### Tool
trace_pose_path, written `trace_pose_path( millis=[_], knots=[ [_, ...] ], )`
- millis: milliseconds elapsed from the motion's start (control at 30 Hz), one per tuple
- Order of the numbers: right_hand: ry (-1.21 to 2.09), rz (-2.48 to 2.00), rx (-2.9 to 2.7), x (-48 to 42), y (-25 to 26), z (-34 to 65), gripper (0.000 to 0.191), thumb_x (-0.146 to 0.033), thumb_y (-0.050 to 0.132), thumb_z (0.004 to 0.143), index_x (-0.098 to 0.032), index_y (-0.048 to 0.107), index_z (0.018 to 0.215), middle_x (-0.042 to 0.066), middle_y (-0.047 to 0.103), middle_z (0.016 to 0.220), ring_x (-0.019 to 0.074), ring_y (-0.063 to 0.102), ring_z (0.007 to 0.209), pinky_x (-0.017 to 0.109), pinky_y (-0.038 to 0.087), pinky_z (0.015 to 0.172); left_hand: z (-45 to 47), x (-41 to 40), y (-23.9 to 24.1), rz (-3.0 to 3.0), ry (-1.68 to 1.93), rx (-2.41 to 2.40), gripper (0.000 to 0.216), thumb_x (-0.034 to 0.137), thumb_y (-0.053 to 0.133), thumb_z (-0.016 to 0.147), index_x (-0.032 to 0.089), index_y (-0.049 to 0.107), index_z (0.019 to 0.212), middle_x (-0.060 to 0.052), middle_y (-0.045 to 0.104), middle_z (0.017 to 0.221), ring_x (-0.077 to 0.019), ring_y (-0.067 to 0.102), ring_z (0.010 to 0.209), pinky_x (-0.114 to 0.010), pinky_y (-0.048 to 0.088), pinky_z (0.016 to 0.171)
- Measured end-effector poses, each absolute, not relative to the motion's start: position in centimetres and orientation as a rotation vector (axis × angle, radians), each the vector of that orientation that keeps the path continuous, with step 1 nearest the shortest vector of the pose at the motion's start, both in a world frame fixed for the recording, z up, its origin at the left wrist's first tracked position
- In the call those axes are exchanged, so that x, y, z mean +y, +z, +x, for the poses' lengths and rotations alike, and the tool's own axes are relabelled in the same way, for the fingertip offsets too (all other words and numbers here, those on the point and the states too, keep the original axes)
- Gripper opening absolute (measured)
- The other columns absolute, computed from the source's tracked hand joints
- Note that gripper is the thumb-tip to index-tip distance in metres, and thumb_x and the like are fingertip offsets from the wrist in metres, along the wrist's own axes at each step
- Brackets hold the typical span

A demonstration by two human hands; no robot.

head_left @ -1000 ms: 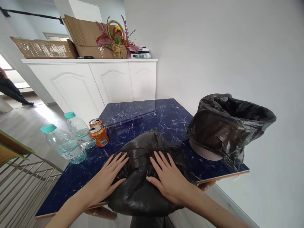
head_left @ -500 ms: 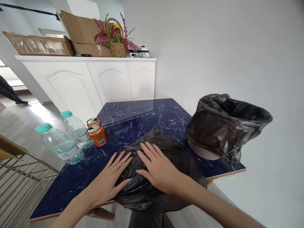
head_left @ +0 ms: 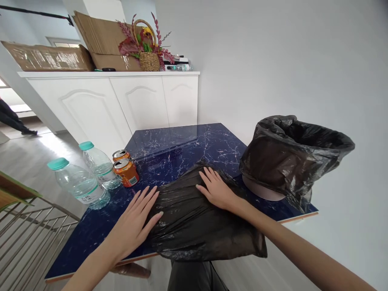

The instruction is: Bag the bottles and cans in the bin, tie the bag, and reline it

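A black plastic bag (head_left: 194,220) lies flattened on the blue marbled table (head_left: 188,147), with its near end hanging over the front edge. My left hand (head_left: 136,220) rests flat on the bag's left side, fingers spread. Further back, my right hand (head_left: 216,189) presses flat on the bag's far part, fingers stretched out. Neither hand holds anything.
A bin lined with a black bag (head_left: 291,153) stands at the table's right. Two water bottles (head_left: 81,184) and two orange cans (head_left: 125,171) stand at the left. Behind is a white cabinet (head_left: 121,105) with cardboard and a flower basket (head_left: 148,50). A metal railing (head_left: 27,234) is at lower left.
My right hand has slid forward over the bag toward the table's far side, spreading the bag flatter. My left hand stayed on the bag's left edge.
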State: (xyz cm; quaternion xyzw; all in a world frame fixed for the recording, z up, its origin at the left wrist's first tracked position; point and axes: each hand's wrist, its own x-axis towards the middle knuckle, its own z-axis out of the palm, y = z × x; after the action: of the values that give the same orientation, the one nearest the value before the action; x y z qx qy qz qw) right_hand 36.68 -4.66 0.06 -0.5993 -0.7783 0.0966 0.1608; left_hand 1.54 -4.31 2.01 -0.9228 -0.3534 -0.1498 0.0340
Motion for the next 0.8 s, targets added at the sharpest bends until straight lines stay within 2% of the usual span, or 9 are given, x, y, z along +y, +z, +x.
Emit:
trace_pose_path(
  millis=[133, 300, 367, 467, 500, 567, 633, 733, 800],
  knots=[
    [0.178, -1.366, -2.395, -10.6, 0.2, 34.4, 0.066, -0.053, 0.040, 0.113, -0.019, 0.033, 0.170, 0.012, 0.025, 0.178, 0.0290, 0.014, 0.167, 0.057, 0.021, 0.135, 3.3, -6.0, 1.5, -2.926, -0.420, -0.982, 0.068, 0.042, 0.048, 0.112, 0.030, 0.021, 0.173, -0.006, 0.036, 0.174, -0.0296, 0.032, 0.162, -0.055, 0.031, 0.132],
    [0.191, -1.370, -2.500, -14.9, 0.1, 36.8, 0.072, -0.053, 0.049, 0.111, -0.022, 0.026, 0.172, 0.011, 0.022, 0.178, 0.0314, 0.015, 0.167, 0.060, 0.024, 0.134, 1.4, -4.8, 0.3, -2.910, -0.333, -1.025, 0.069, 0.042, 0.049, 0.111, 0.035, 0.019, 0.173, -0.005, 0.035, 0.174, -0.0326, 0.031, 0.162, -0.061, 0.029, 0.131],
    [0.177, -1.451, -2.444, -16.2, 0.6, 38.8, 0.077, -0.052, 0.052, 0.110, -0.023, 0.020, 0.173, 0.013, 0.017, 0.179, 0.0326, 0.012, 0.167, 0.061, 0.027, 0.133, 0.3, -4.3, 0.3, -2.862, -0.380, -1.075, 0.067, 0.040, 0.047, 0.111, 0.034, 0.021, 0.172, -0.005, 0.036, 0.174, -0.0338, 0.030, 0.162, -0.064, 0.029, 0.130],
    [0.188, -1.329, -2.530, -18.4, 1.1, 40.7, 0.103, -0.060, 0.072, 0.095, -0.028, 0.015, 0.174, 0.011, 0.016, 0.179, 0.0378, 0.011, 0.166, 0.066, 0.027, 0.131, -0.3, -4.9, 1.2, -2.881, -0.468, -1.049, 0.066, 0.036, 0.048, 0.110, 0.033, 0.024, 0.172, -0.006, 0.035, 0.174, -0.0334, 0.033, 0.161, -0.061, 0.031, 0.130],
    [0.156, -1.292, -2.558, -19.1, 1.0, 41.0, 0.105, -0.052, 0.078, 0.092, -0.029, 0.017, 0.174, 0.010, 0.018, 0.179, 0.0388, 0.012, 0.166, 0.068, 0.027, 0.130, -0.3, -5.5, 1.6, -2.917, -0.469, -1.018, 0.067, 0.035, 0.049, 0.110, 0.034, 0.024, 0.172, -0.005, 0.036, 0.174, -0.0326, 0.035, 0.160, -0.059, 0.034, 0.130],
    [0.036, -1.279, -2.574, -20.2, 0.5, 41.5, 0.098, -0.022, 0.076, 0.091, -0.029, 0.023, 0.173, 0.010, 0.024, 0.177, 0.0374, 0.019, 0.165, 0.067, 0.031, 0.129, -0.2, -6.6, 2.2, -2.995, -0.427, -0.951, 0.071, 0.038, 0.055, 0.108, 0.038, 0.023, 0.172, -0.003, 0.038, 0.173, -0.0320, 0.041, 0.157, -0.055, 0.040, 0.127],
    [-0.062, -1.282, -2.558, -20.7, 0.0, 41.9, 0.091, 0.004, 0.056, 0.085, -0.026, 0.035, 0.169, 0.008, 0.038, 0.172, 0.0324, 0.031, 0.162, 0.064, 0.036, 0.129, -0.2, -7.5, 2.5, -3.038, -0.383, -0.917, 0.084, 0.047, 0.065, 0.102, 0.038, 0.020, 0.173, -0.004, 0.041, 0.171, -0.0336, 0.045, 0.155, -0.053, 0.047, 0.123],
    [0.022, -1.285, -2.488, -21.0, 0.7, 43.0, 0.076, 0.007, 0.044, 0.083, -0.024, 0.060, 0.150, 0.005, 0.064, 0.154, 0.0256, 0.051, 0.152, 0.056, 0.043, 0.127, -0.6, -8.0, 2.4, -3.052, -0.382, -0.910, 0.098, 0.056, 0.076, 0.092, 0.036, 0.023, 0.172, -0.008, 0.046, 0.168, -0.0366, 0.049, 0.152, -0.053, 0.052, 0.119],
    [0.130, -1.356, -2.350, -20.8, 2.5, 43.5, 0.060, 0.000, 0.044, 0.089, -0.027, 0.069, 0.136, 0.003, 0.075, 0.139, 0.0249, 0.057, 0.147, 0.050, 0.055, 0.118, -1.0, -7.8, 2.2, -3.066, -0.410, -0.890, 0.084, 0.054, 0.079, 0.091, 0.039, 0.042, 0.165, -0.006, 0.056, 0.161, -0.0368, 0.050, 0.152, -0.058, 0.047, 0.122]
  ],
)
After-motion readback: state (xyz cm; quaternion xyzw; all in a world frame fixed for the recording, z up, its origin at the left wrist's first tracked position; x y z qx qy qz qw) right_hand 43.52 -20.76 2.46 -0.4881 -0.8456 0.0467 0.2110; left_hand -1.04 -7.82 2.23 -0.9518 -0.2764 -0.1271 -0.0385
